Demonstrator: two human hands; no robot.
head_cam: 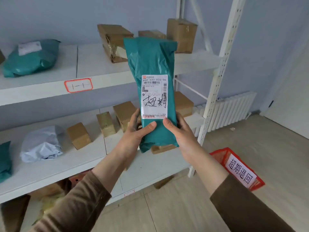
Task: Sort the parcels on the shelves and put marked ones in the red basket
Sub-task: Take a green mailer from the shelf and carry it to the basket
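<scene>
Left hand [138, 129] and right hand [177, 129] grip the upright teal parcel [151, 62], thumbs in front, fingers mostly hidden behind; arm half-hides the red basket [222, 156].

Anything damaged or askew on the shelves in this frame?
Yes: the box on the top shelf leans tilted, its side torn open with a pale patch showing. The other parcels look intact. Both hands hold the green parcel upright.

A white ribbed radiator [231, 110] is standing against the pale blue wall [267, 47] at the right of the frame, behind the perforated white upright. Light wood-look flooring [184, 206] is filling the lower right, meeting that wall at the far right edge.
</scene>
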